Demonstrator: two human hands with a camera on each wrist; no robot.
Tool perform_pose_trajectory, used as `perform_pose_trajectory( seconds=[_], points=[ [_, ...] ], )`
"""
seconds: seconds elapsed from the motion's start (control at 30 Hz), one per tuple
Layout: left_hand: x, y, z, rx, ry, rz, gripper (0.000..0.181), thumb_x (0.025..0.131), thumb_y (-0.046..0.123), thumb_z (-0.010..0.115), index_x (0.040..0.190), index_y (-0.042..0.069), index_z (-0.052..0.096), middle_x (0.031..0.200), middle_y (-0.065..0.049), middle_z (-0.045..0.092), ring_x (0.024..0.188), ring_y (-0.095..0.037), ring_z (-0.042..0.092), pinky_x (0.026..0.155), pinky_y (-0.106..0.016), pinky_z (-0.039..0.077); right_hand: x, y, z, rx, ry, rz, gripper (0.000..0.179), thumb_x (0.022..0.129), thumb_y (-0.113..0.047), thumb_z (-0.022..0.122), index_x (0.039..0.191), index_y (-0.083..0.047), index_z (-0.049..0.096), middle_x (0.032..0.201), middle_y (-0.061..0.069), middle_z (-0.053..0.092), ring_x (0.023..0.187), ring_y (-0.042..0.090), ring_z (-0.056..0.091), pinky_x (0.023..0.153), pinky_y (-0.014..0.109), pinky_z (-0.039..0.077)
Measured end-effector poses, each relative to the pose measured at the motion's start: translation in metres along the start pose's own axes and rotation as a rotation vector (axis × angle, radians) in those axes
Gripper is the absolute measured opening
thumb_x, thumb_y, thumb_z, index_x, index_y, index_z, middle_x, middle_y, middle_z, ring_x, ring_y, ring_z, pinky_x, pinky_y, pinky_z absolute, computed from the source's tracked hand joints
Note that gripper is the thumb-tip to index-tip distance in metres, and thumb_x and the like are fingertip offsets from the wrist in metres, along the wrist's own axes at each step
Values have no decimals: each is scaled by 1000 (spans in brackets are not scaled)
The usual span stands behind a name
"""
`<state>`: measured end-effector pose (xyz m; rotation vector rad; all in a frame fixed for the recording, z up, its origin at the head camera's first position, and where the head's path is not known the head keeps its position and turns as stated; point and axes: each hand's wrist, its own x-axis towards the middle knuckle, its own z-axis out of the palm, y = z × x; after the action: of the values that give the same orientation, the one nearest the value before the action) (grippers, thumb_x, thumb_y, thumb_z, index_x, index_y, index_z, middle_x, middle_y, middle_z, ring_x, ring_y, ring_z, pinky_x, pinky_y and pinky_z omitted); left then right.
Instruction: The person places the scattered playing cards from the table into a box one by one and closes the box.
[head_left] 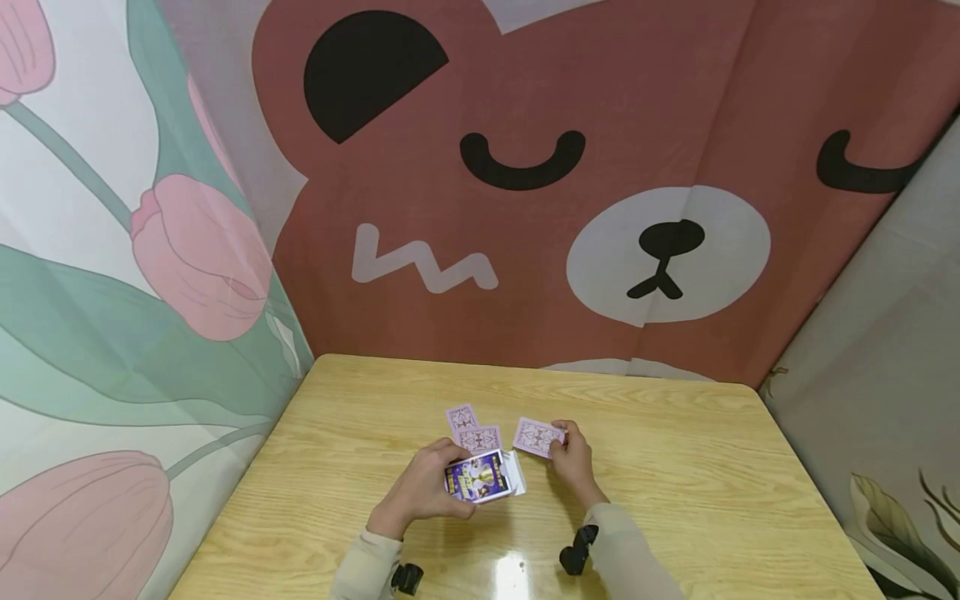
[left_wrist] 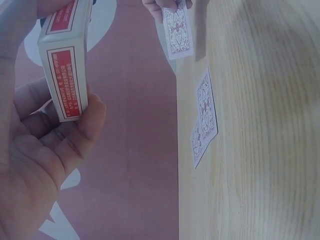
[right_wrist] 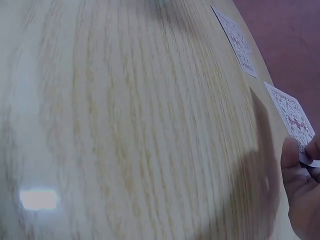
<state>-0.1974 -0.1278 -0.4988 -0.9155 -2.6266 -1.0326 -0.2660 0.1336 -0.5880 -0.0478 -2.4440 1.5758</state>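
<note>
My left hand (head_left: pixel 423 490) grips a playing card box (head_left: pixel 478 477) with a purple printed face, its white flap (head_left: pixel 516 472) folded out on the right. In the left wrist view the end of the box (left_wrist: pixel 65 80) shows red panels with small print. To the right, my right hand (head_left: pixel 575 463) pinches a playing card (head_left: pixel 537 437) between thumb and fingers, its red-patterned back showing. Two more cards (head_left: pixel 480 437) lie overlapping on the table just beyond the box, backs up. Whether cards are inside the box is hidden.
The wooden table (head_left: pixel 675 467) carries a bright light reflection near its front edge. A curtain with a bear face (head_left: pixel 525 250) hangs behind it, and a tulip-patterned cloth (head_left: pixel 90 350) hangs at the left. Each wrist bears a black camera mount (head_left: pixel 577 550).
</note>
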Motion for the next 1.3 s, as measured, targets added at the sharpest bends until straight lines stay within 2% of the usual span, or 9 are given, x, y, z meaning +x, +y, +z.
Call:
perform_pose_trajectory(
  seconds=[0.2,0.47,0.67,0.9,1.13,1.3],
  points=[
    [-1,2,-1,-9,-10,-7,59,50,30,82,101,5,64,88,7,54,73,-6,49,63,-19,46,-6,-3,-3,71,15,54,34,80,11,49,113,3,54,69,9,51,50,23,55,42,25,46],
    [-4,1,-4,0,9,-6,61,49,29,83,102,4,65,87,7,54,72,-6,50,61,-19,46,-26,-11,-11,214,24,135,35,78,12,51,111,3,54,69,10,54,49,15,51,42,27,48],
    [-2,-1,-6,0,-15,-27,62,49,30,84,102,4,65,87,8,54,72,-6,50,63,-19,46,-33,-20,-22,299,38,170,34,79,14,51,112,5,54,72,11,54,51,13,50,43,31,49],
    [1,0,-8,-27,-45,-49,63,50,28,84,103,1,64,91,5,55,74,-8,51,65,-21,48,-39,-54,-38,374,61,140,33,77,18,49,109,11,52,69,12,52,49,14,48,41,27,46],
    [4,0,-7,-32,-48,-38,62,50,28,84,102,2,64,92,4,55,75,-8,51,66,-21,47,-37,-54,-42,421,21,92,33,80,16,51,112,8,52,73,13,52,51,12,47,43,22,44],
    [5,1,-6,-28,-60,-48,64,50,28,85,103,1,64,94,3,56,77,-8,52,68,-21,48,-41,-59,-43,443,31,38,32,80,17,51,110,5,53,76,16,54,52,12,48,43,21,43]
  ],
)
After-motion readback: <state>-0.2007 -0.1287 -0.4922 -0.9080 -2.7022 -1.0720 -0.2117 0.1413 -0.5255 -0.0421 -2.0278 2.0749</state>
